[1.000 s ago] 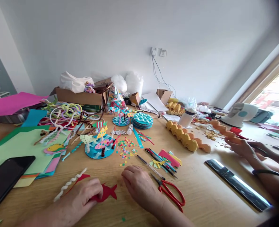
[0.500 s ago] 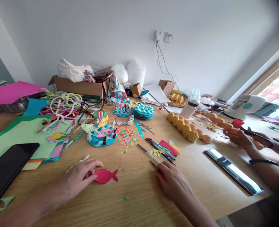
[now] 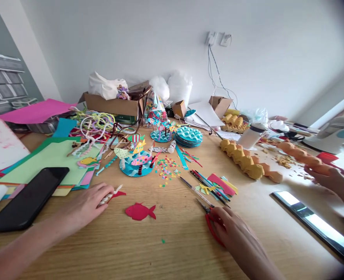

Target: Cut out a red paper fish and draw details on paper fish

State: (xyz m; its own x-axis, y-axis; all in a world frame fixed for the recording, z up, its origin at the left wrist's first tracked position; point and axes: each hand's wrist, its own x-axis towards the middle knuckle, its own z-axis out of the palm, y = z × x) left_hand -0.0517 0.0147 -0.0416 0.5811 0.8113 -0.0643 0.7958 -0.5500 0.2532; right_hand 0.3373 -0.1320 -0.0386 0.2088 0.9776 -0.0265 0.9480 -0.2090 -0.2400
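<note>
My left hand (image 3: pixel 94 200) is closed over a white twisted pipe cleaner (image 3: pixel 118 189), whose end sticks out past the fingertips. A pointed red paper piece (image 3: pixel 119 194) pokes out beside it. Just to the right, a red paper fish (image 3: pixel 139 211) lies flat on the table, apart from both hands. My right hand (image 3: pixel 226 223) rests on the tabletop with its fingers curled on the red handles of a pair of scissors (image 3: pixel 209 223); the blades point away from me. Beyond is a blue wavy disc (image 3: pixel 128 168) with decorated paper fish standing on it.
Pens (image 3: pixel 209 186) and paper scraps (image 3: pixel 222 183) lie beyond my right hand. A black phone (image 3: pixel 28 198) sits on coloured paper (image 3: pixel 52 163) at left. Egg-carton strips (image 3: pixel 241 159) stand at right, where another person's hand (image 3: pixel 332 181) holds one. Confetti dots (image 3: pixel 166 169) lie mid-table.
My left hand has let go of the red paper fish and moved left onto the white pipe cleaner. The right hand remains at the scissors, now showing more of them. The view has turned left.
</note>
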